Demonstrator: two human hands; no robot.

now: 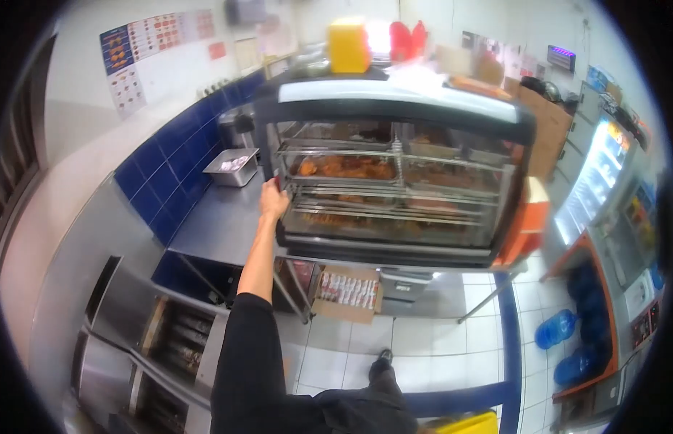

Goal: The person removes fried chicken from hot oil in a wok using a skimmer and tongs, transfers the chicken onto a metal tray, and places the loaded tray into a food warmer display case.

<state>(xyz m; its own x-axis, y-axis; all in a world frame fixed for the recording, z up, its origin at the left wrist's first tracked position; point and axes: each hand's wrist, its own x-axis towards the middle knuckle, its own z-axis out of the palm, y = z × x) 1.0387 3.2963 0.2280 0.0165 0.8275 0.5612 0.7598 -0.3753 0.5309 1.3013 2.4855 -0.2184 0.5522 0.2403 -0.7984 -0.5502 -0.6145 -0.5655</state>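
My left hand reaches forward and is closed on the left edge of a glass-fronted food display cabinet, near a small reddish part. Behind the glass, trays of browned food rest on wire racks. My right hand does not show. Left of the cabinet, a metal pan with pale contents stands on a steel counter.
Under the cabinet are an open cardboard box of wrapped items and a grey bin. Fryers stand at lower left. Blue water bottles and a lit fridge are at right. Something yellow shows at the bottom.
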